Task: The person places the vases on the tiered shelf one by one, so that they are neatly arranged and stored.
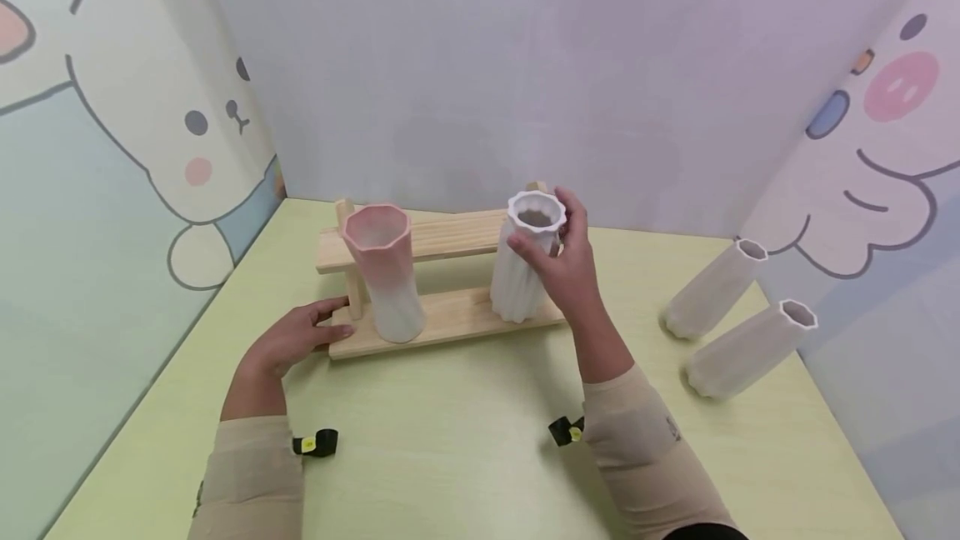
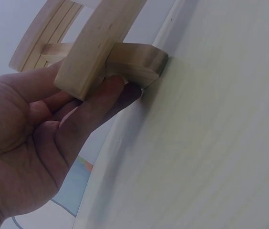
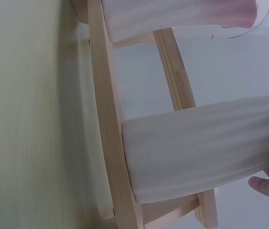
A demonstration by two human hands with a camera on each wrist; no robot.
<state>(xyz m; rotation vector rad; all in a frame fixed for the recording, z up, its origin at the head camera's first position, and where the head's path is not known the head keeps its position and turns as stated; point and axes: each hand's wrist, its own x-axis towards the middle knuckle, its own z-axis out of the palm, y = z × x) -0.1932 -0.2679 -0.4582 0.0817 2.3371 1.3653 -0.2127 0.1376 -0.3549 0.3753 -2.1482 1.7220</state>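
Note:
A two-tier wooden rack (image 1: 457, 315) stands on the table, and my left hand (image 1: 296, 336) grips the left end of its lower board. In the left wrist view, thumb and fingers of that hand (image 2: 39, 133) lie around the end of the wood (image 2: 94, 47). A fluted white vase (image 1: 516, 277) stands upright on the right part of the lower board. My right hand (image 1: 570, 273) holds it near the scalloped rim, thumb in front. On the left part of the board is a pink-and-white vase (image 1: 393, 290), untouched by either hand.
Two more white ribbed vases, a rear one (image 1: 712, 290) and a front one (image 1: 750, 350), stand on the table to the right. Behind the rack rises a plain pale wall (image 1: 480, 73); cartoon-printed panels flank the table (image 1: 435, 440).

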